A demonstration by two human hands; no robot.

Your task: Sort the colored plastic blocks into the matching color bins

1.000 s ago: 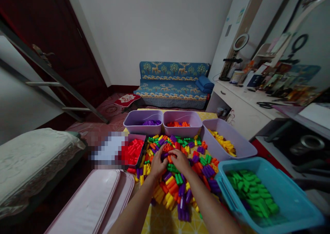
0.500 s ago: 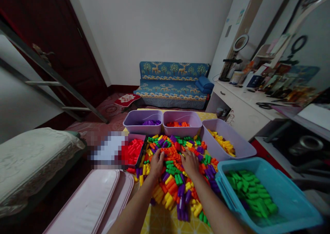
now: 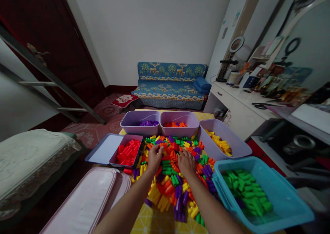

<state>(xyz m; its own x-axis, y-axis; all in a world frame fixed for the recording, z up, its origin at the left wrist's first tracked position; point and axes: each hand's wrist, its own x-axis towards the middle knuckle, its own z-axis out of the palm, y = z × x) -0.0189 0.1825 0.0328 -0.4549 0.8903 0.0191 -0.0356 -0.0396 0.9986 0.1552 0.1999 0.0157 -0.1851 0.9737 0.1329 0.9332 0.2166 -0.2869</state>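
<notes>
A mixed heap of plastic building blocks (image 3: 167, 187) in orange, yellow, green, purple and red spreads over the table between my hands. At the heap's far left, my left hand (image 3: 155, 159) has its thumb and fingertips closed around an orange building block (image 3: 164, 145). My right hand (image 3: 187, 162) lies palm down on the heap's right side, fingers spread over orange and red pieces. Its fingertips are partly hidden among the blocks, and nothing is visibly gripped there.
Lilac bins hold purple (image 3: 140, 125), orange (image 3: 179, 127) and yellow (image 3: 221, 144) blocks. Red blocks fill a small tray (image 3: 113, 161) at left; green ones lie in a blue tub (image 3: 288, 196) at right. Pink lids (image 3: 82, 196) lie near left. A sofa (image 3: 170, 86) stands beyond.
My left hand has shifted slightly up and closed its fingertips at an orange block. The right hand stays over the heap, its fingers flatter. The view has turned a little right.
</notes>
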